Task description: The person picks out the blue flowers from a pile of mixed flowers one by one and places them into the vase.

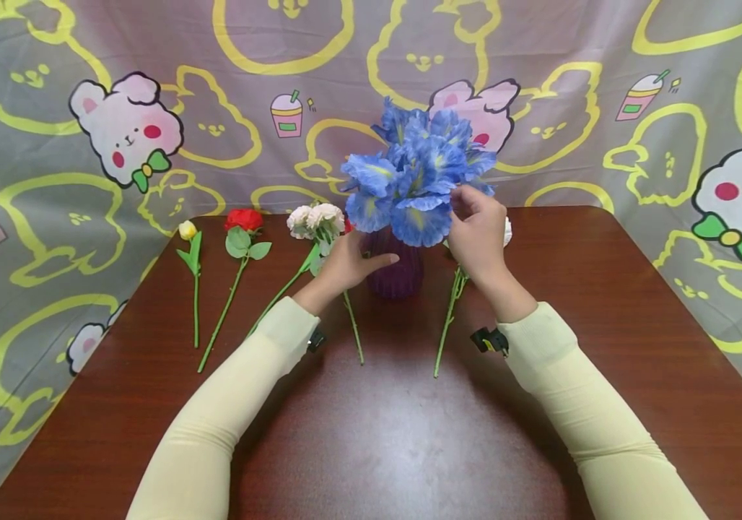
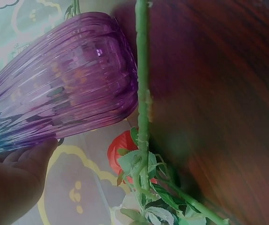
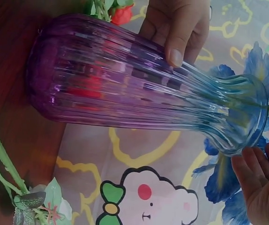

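Observation:
A ribbed glass vase (image 3: 115, 75), purple at its base and bluish at its flared neck, stands upright on the table. Blue iris blooms (image 1: 410, 166) crowd above its mouth, and a green stem shows inside the neck. My left hand (image 1: 348, 263) grips the vase's side, thumb laid across the glass and fingers partly hidden behind it. At the right edge of the blooms, my right hand (image 1: 481, 231) pinches the iris with bent fingers. In the right wrist view, other fingertips (image 3: 247, 166) of that hand are right at the vase's rim.
Left of the vase lie a yellow tulip (image 1: 188, 231), a red rose (image 1: 244, 219) and pale pink flowers (image 1: 319, 220). A loose stem (image 1: 354, 332) lies near the left hand. Another stemmed flower (image 1: 447, 325) lies under the right hand. Patterned cloth (image 1: 319, 43) hangs behind the table.

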Demonstrator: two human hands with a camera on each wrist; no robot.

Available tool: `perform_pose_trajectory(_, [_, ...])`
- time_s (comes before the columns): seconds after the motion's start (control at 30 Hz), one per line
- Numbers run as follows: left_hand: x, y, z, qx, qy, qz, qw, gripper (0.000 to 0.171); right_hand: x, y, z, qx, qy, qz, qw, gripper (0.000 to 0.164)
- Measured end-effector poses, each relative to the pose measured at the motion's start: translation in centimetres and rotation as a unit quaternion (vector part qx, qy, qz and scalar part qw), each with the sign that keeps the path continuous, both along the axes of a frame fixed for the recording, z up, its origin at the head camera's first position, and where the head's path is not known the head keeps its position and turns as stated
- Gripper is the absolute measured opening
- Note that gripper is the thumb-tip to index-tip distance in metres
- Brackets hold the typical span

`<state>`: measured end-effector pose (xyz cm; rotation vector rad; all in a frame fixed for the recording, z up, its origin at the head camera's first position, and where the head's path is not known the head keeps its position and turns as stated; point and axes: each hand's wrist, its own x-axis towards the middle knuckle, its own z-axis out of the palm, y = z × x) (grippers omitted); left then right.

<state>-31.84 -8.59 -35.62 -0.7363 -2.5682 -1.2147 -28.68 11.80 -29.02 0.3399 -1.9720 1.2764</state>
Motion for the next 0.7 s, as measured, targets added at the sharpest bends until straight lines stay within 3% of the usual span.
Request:
perform_pose_trajectory(0.13, [-0.1, 0.0, 0.0, 0.004, 0.01, -0.005, 0.9999, 0.066, 0.4, -0.1, 0.3, -0.001, -0.002, 0.002, 1.0, 0.014])
perform_pose_trajectory(0.3, [-0.3, 0.0, 0.1, 0.003, 0.015, -0.008, 0.9998, 0.067, -0.2, 0.2, -0.1, 0.002, -0.004, 0.001, 1.0, 0.014])
perform_pose_trajectory(0.47, [-0.4, -0.1, 0.2, 0.001, 0.008, -0.007, 0.9999, 0.067, -0.2, 0.9, -0.3, 0.008, -0.001, 0.024, 1.0, 0.009])
perform_pose_trajectory(0.7, [-0.4, -0.6, 0.3, -0.015, -0.006, -0.008, 0.9998, 0.064, 1.8, 1.7, 1.2, 0.011, 0.003, 0.072, 0.997, 0.016])
